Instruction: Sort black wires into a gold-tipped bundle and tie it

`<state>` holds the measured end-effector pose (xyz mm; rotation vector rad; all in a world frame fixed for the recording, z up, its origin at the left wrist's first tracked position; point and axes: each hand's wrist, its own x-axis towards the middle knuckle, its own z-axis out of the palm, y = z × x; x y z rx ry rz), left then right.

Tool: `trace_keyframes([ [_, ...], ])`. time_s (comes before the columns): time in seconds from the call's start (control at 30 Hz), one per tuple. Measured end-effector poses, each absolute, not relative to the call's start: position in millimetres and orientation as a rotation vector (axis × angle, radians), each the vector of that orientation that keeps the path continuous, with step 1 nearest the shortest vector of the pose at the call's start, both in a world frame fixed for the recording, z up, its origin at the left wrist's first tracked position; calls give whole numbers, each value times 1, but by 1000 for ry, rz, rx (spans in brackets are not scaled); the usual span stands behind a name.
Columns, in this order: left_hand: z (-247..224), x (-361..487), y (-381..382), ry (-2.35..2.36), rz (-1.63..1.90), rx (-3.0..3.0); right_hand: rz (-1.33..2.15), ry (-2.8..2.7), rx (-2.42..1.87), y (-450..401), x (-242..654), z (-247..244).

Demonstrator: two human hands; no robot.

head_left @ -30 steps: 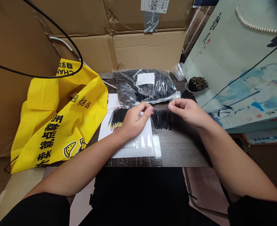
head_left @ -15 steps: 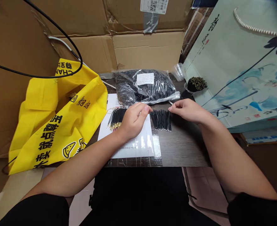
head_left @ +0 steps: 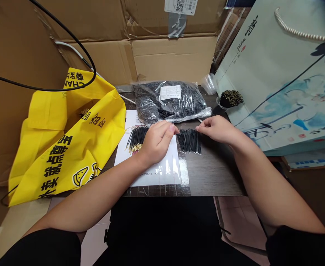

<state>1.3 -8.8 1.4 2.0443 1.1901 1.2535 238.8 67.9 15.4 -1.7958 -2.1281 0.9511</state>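
Note:
My left hand [head_left: 159, 142] is closed, thumb against fingers, between two groups of short black wires; what it may hold is hidden. To its left, black wires with gold-coloured ends [head_left: 137, 139] lie on a white paper [head_left: 162, 176]. On its right side a row of black wires with silvery tips [head_left: 189, 141] lies on the dark table [head_left: 214, 166]. My right hand [head_left: 214, 128] has its thumb and index finger pinched together at the upper right end of that row. Whatever is between those fingertips is too small to make out.
Behind the hands lies a clear bag of black pieces [head_left: 173, 105]. A cup packed with gold-tipped wires [head_left: 230, 99] stands right of it, by clear cups [head_left: 210, 84]. A yellow bag [head_left: 96, 129] is left, a pale paper bag [head_left: 289, 81] right, and cardboard boxes [head_left: 173, 59] behind.
My right hand has shifted slightly left, closer to the row of silvery-tipped wires. The wire that hung below its fingertips now lies closer to the others. My left hand has hardly moved.

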Motion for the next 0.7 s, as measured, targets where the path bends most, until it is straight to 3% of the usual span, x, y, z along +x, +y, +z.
trace_keyframes([
  [0.7,3,-1,-11,1280,1275,2069,935,-2154,-1774,67,245,14],
])
